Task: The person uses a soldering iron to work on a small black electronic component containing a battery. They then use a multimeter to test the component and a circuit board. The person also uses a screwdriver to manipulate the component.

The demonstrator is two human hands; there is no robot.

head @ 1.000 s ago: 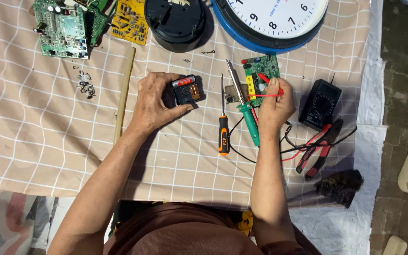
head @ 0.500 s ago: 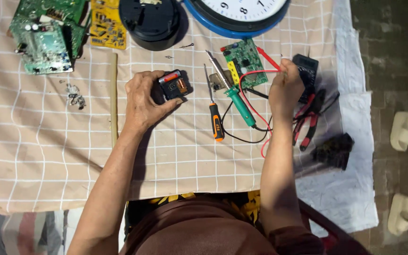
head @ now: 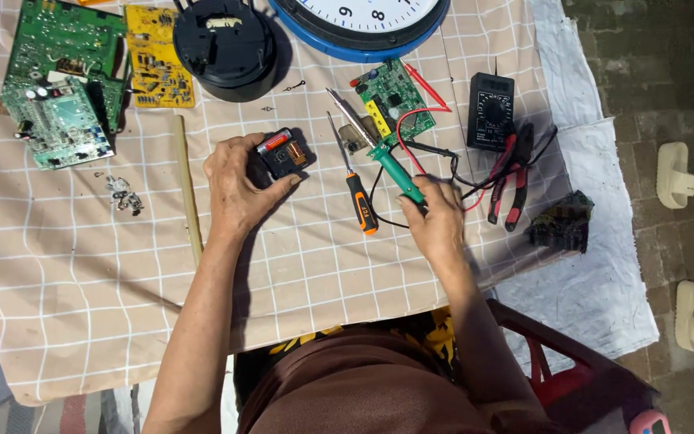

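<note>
Left hand (head: pixel 238 189) curled around a small black clock movement (head: pixel 281 153), thumb and fingers pinching its sides, red-and-copper part facing up, just left of the orange-handled screwdriver (head: pixel 355 189). Right hand (head: pixel 435 221) closing on the rear end of the green-handled soldering iron (head: pixel 387 157), just right of that screwdriver; fingers bent over the handle and cable, grip not fully visible. Iron tip resting near a small green circuit board (head: pixel 391 100) with red leads, up and right of the screwdriver. Farther right: black multimeter (head: pixel 490 108), red pliers (head: pixel 508 181). Far left of the screwdriver: wooden stick (head: pixel 188 189), loose screws (head: pixel 122 193), yellow board (head: pixel 156 56), large green boards (head: pixel 58 84); above, black round housing (head: pixel 225 44) and blue-rimmed wall clock (head: pixel 363 24). Seemingly mid-repair: clock opened, movement out, soldering apparently not begun, reassembly all left. Clock face cut off by the frame edge; movement's underside hidden by the palm; checked cloth hiding the counter (head: pixel 82 305)
</note>
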